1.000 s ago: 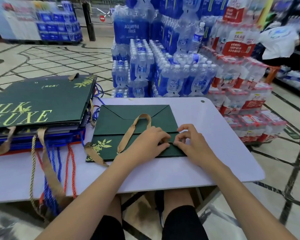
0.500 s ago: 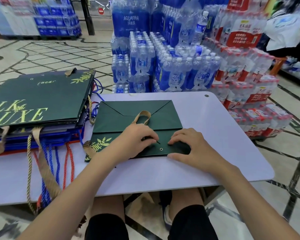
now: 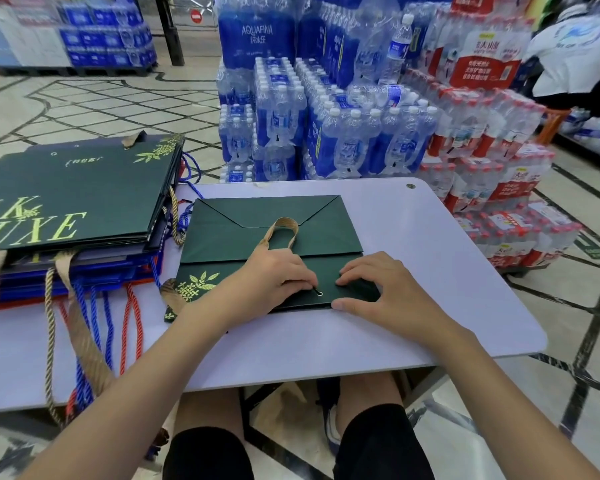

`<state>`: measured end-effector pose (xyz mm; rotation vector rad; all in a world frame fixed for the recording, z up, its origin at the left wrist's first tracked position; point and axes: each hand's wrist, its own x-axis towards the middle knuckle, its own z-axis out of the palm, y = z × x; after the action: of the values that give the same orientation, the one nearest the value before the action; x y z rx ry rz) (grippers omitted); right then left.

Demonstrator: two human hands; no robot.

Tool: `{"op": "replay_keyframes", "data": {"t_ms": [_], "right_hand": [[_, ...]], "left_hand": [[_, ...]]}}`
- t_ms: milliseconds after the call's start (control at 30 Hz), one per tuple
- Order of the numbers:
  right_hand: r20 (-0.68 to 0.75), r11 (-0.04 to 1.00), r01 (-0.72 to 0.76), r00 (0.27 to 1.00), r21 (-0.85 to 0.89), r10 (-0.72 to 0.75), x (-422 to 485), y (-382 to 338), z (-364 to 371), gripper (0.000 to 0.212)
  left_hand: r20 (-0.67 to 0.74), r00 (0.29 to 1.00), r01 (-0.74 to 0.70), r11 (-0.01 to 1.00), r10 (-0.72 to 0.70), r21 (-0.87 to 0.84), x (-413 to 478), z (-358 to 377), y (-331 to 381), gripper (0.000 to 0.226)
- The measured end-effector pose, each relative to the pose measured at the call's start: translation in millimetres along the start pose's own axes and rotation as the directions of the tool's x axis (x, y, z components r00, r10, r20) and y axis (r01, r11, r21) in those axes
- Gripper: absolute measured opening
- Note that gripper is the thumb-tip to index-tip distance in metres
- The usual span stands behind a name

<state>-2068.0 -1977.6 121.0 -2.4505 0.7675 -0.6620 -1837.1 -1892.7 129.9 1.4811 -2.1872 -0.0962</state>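
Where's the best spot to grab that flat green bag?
Probably the tan ribbon handle, hooked from above: its loop seems to arch up off the green bag, leaving a gap underneath. The bag's edges lie flat against the table, harder to get under.

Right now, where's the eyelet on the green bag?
Head view, centre: eyelet by the bag's near edge, between left hand, pinching the ribbon tip, and right hand.

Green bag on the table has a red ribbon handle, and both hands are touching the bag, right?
Not quite. The head view shows the ribbon handle on the green bag is tan, not red. The left hand and right hand are both touching the bag.
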Motion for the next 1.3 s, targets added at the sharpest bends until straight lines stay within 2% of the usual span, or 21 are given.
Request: {"op": "replay_keyframes", "data": {"t_ms": [233, 367, 500, 600, 800, 967, 1067, 1233, 1300], "right_hand": [[-0.071, 0.999, 0.04, 0.997, -0.011, -0.041, 0, 0, 0, 0.034], [-0.183, 0.972, 0.168, 0.963, -0.162, -0.197, -1, 2, 7, 0.041], [-0.249, 0.927, 0.267, 0.909, -0.263, -0.333, -1, 2, 9, 0.039], [-0.31, 0.918, 0.241, 0.888, -0.314, -0.339, -3, 5, 9, 0.04], [-0.362, 0.91, 0.219, 0.865, -0.351, -0.347, -1, 8, 9, 0.041], [-0.432, 0.913, 0.163, 0.84, -0.375, -0.327, -2, -2, 7, 0.031], [-0.488, 0.888, 0.073, 0.814, -0.453, -0.316, -8, -17, 14, 0.027], [-0.405, 0.924, -0.099, 0.912, -0.37, -0.065, -17, -39, 34, 0.023], [-0.376, 0.913, -0.139, 0.927, -0.384, -0.016, -14, -40, 39, 0.023]], "left_hand": [[0.009, 1.0, -0.001, 1.0, 0.001, 0.002, 0, 0, -1, 0.031], [0.006, 1.0, -0.015, 1.0, 0.015, 0.013, 0, 0, 0, 0.032], [0.08, 0.997, 0.0, 0.998, -0.005, 0.061, 6, 1, 3, 0.029], [0.135, 0.986, 0.103, 0.995, -0.101, -0.01, 10, -1, 4, 0.033], [0.134, 0.982, 0.155, 0.972, -0.133, -0.175, -5, -7, 7, 0.035], [0.055, 0.997, 0.066, 0.982, -0.057, -0.178, -6, -10, 9, 0.028], [0.042, 0.995, 0.093, 0.982, -0.087, -0.165, -2, -7, 10, 0.028], [0.06, 0.992, 0.123, 0.975, -0.113, -0.185, -1, -5, 11, 0.028], [0.064, 0.991, 0.13, 0.974, -0.12, -0.187, -1, -4, 11, 0.03]]}}
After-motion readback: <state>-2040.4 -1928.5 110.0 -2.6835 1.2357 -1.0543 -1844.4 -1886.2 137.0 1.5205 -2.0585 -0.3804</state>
